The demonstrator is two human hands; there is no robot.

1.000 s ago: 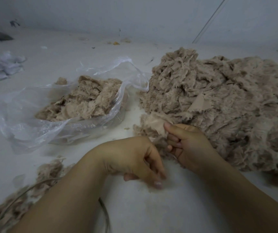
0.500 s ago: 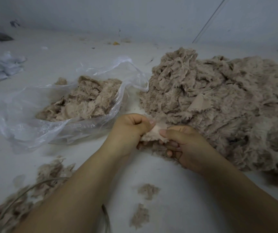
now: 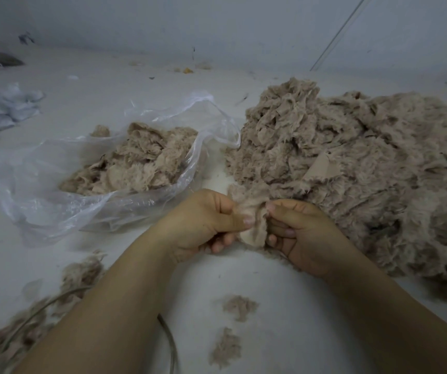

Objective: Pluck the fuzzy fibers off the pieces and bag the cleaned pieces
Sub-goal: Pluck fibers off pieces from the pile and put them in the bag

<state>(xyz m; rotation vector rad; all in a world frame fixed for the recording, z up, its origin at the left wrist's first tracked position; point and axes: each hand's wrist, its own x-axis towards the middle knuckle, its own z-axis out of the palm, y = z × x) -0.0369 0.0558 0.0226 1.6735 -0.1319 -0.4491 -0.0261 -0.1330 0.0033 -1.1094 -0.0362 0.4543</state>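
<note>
Together at the table's near middle, left hand and right hand both curled tight, pinching one small fuzzy beige fabric piece between clear plastic bag and large heap.

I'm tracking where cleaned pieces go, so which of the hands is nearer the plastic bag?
Left. The left hand sits just beside the plastic bag, by its near edge; the right hand is farther off, against the big pile.
</note>
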